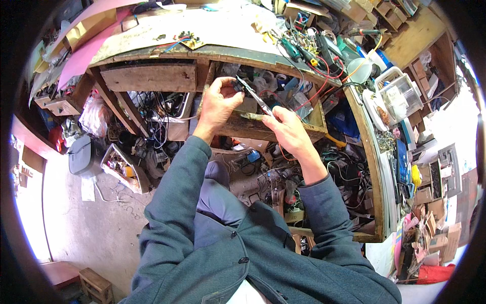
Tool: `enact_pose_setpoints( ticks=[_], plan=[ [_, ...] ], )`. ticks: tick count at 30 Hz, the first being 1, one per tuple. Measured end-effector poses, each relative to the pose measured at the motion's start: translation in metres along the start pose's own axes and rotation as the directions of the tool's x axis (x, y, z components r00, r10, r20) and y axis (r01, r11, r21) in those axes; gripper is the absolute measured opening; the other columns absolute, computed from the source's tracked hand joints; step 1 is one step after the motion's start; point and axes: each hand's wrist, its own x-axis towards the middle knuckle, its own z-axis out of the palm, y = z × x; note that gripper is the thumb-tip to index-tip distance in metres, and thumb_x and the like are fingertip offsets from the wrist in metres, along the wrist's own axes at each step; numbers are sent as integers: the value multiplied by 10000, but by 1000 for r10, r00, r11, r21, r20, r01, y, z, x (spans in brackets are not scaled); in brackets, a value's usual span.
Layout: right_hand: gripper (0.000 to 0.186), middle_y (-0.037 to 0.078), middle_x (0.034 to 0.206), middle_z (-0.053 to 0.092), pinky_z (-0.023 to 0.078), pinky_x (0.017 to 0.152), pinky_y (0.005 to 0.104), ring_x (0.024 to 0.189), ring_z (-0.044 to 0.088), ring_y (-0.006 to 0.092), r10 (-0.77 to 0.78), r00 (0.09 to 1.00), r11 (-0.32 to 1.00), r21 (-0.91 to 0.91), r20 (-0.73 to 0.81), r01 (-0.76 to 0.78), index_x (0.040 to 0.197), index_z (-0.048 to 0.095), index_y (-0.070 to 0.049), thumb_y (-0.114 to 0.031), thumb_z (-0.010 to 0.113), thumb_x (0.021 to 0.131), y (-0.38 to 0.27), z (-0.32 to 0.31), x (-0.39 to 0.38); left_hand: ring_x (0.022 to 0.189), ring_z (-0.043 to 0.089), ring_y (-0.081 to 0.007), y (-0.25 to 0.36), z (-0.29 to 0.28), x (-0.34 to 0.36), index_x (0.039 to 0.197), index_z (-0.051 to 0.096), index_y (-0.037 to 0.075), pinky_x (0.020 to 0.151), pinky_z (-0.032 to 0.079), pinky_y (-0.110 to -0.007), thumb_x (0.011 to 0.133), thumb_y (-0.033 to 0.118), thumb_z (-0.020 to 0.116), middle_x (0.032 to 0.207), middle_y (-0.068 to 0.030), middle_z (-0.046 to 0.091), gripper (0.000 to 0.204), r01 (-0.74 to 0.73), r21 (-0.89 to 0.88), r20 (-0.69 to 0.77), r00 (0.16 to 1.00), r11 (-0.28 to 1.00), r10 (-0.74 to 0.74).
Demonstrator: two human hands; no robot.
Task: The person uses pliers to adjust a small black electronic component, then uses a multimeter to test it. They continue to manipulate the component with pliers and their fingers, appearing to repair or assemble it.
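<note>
My left hand point(221, 105), at the front of an open wooden drawer, has its thumb and fingers pinched on a small dark piece point(238, 84) at the upper end of a slim metal tool. My right hand point(287, 130) grips the lower end of this long silver-and-black tool point(257, 99), which slants between both hands; I cannot make out its exact kind. Beneath the hands, the drawer point(318, 117) holds assorted small parts, bags and rolls. An olive, stick-like item point(249, 116) lies by my right fingers.
The worktop point(126, 45) carries a small board with wires point(190, 41) and tangled tools and cables point(309, 50). A clear plastic container point(402, 96) stands at right. Cables crowd the space below. A grey bin point(81, 154), a crate point(124, 177) and a wooden stool point(93, 283) are at left.
</note>
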Motion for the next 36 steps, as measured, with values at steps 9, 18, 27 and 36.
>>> enact_pose_setpoints(
  ticks=[9,18,27,36],
  plan=[
    [360,164,761,522,436,681,409,733,540,268,-12,996,1000,10,-90,13,805,540,30,-299,625,923,0,12,2,920,658,-108,-5,0,3,1131,601,7,826,538,-252,853,39,784,1028,-60,704,335,-13,25,-22,1000,1000,14],
    [300,-32,642,466,319,519,270,594,401,52,136,989,903,417,-55,-101,705,548,-49,-232,685,900,13,19,4,908,648,-105,-5,2,2,1062,609,15,807,532,-266,840,36,790,983,-46,702,287,-31,16,-35,999,999,31],
    [184,7,720,579,352,536,224,619,480,79,206,966,676,690,159,-258,758,614,-61,-138,649,922,12,8,15,873,621,-86,3,2,3,1052,622,9,803,512,-253,852,76,791,968,-26,687,271,-6,99,-60,998,995,12],
    [186,-18,734,567,351,566,231,650,471,68,193,971,778,582,138,-237,779,605,-72,-182,641,925,12,7,17,872,654,-117,-2,2,6,1060,632,-26,790,536,-281,818,98,814,948,-70,717,327,2,130,-106,994,991,12]
  ],
)
